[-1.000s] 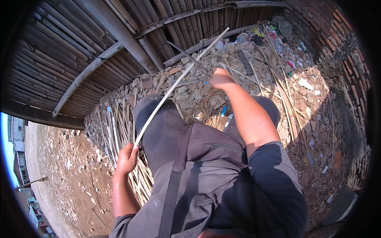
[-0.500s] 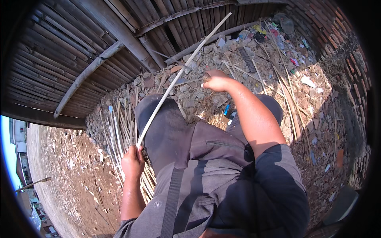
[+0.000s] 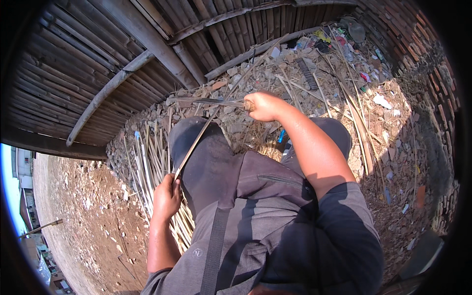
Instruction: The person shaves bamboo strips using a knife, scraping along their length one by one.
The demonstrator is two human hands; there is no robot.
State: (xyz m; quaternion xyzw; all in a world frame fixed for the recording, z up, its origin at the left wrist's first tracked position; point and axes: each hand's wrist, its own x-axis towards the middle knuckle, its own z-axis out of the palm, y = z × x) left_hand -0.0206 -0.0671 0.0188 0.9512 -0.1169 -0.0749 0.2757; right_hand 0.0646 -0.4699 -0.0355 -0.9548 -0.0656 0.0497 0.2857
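My left hand [image 3: 167, 197] grips the lower end of a long, thin bamboo strip [image 3: 199, 136] beside my left knee. From there the strip slants up and to the right, past my knee and over the rubble. In front of me my right hand [image 3: 265, 105] is closed round the wooden handle of a machete [image 3: 211, 101]. Its grey blade points left and crosses the strip above my knee; whether the two touch I cannot tell. A bundle of pale bamboo strips [image 3: 181, 227] lies by my left forearm, partly hidden by the arm and my leg.
A bamboo slat wall [image 3: 98, 54] with a thick pole [image 3: 147, 39] stands ahead and left. Rubble and litter [image 3: 339, 42] cover the ground before me. Longer bamboo pieces [image 3: 361, 128] lie to the right, near a brick wall [image 3: 437, 88].
The bamboo strip has rolled from its pale face to a darker one and dropped lower. My right hand has lowered slightly, and the machete's blade now shows across the strip.
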